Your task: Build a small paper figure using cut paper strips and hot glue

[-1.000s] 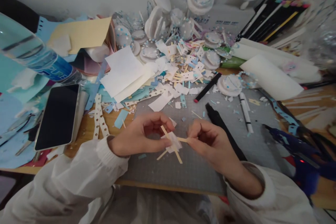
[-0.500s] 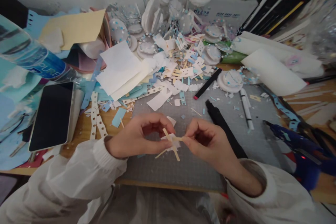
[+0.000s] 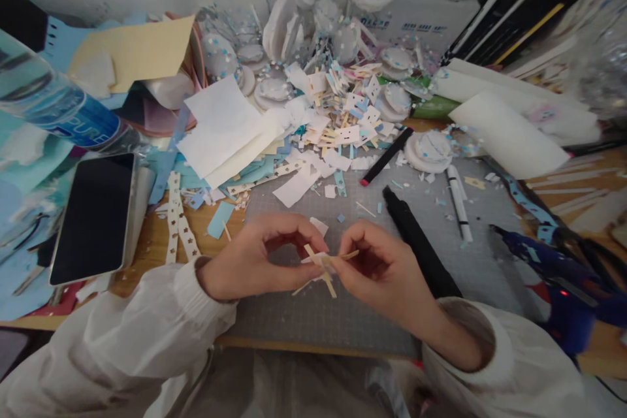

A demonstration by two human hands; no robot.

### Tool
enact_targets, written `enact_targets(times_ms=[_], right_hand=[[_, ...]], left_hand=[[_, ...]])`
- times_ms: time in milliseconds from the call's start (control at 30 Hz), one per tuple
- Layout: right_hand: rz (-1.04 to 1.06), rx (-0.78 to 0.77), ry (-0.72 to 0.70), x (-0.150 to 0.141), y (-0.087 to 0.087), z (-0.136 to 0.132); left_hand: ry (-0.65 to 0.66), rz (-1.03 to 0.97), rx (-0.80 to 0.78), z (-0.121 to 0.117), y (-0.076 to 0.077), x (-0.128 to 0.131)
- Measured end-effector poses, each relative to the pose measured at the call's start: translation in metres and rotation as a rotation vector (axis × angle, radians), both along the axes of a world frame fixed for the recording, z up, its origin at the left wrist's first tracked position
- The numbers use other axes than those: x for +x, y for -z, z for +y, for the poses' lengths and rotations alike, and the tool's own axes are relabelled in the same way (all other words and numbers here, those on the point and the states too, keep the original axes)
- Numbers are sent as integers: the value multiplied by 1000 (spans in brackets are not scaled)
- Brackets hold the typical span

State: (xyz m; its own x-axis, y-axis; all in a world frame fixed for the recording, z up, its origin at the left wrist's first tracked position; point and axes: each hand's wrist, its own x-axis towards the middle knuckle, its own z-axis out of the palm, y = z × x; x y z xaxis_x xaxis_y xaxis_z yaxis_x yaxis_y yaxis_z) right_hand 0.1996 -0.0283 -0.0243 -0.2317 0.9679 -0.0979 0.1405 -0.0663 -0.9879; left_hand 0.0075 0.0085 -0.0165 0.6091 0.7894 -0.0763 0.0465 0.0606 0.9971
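Between thumb and fingers, my left hand (image 3: pixel 264 253) pinches a small white paper piece (image 3: pixel 321 257) with narrow cream paper strips (image 3: pixel 329 286) sticking out in several directions. From the other side my right hand (image 3: pixel 385 268) closes thumb and forefinger on the strip pointing right, right up against the white piece. That strip's free end pokes out above the right thumb. Fingers cover part of the piece. Both hands hover over a grey cutting mat (image 3: pixel 313 326). A white paper scrap (image 3: pixel 319 227) lies just beyond the fingertips.
A black pen-like tube (image 3: pixel 416 235) and a blue glue gun (image 3: pixel 553 274) with a red light lie at right. At left are a phone (image 3: pixel 93 219) and water bottle (image 3: pixel 63 98). Paper cutouts (image 3: pixel 343 111) and round white ornaments (image 3: pixel 428 150) crowd the back.
My right hand has moved slightly left along the strip, closer to the white piece, so the strip's end now shows past its fingers. My left hand keeps nearly the same place.
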Motion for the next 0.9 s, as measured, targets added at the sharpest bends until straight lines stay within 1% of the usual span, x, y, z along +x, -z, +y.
enact_targets(times_ms=[133,200,267,367,433,500,567,633,767,900], right_hand=[[30,19,20,1,3,-2],[73,58,44,0,6,-2],[128,72,30,0,8,-3],[199,12,-24,-1,10,-2],[229,-4,-4,-2,11,-1],[237,20,49,-1,11,1],[227,56,103,-1,10,3],[220,71,126,0,9,3],[189,73,80,0,8,3],[160,92,40,0,10,1]], left_hand=[[-22,-27,-19,0,0,0],[-53,-59,-82,1,0,0],[-92,-109,-168,2,2,0],[-129,-178,-244,2,6,0],[-132,-192,-260,2,8,1],[-126,-186,-268,1,9,1],[-132,-171,-255,1,7,2],[-169,-150,-198,2,4,2],[-250,-84,-53,6,0,0],[-209,-48,-52,6,-2,-1]])
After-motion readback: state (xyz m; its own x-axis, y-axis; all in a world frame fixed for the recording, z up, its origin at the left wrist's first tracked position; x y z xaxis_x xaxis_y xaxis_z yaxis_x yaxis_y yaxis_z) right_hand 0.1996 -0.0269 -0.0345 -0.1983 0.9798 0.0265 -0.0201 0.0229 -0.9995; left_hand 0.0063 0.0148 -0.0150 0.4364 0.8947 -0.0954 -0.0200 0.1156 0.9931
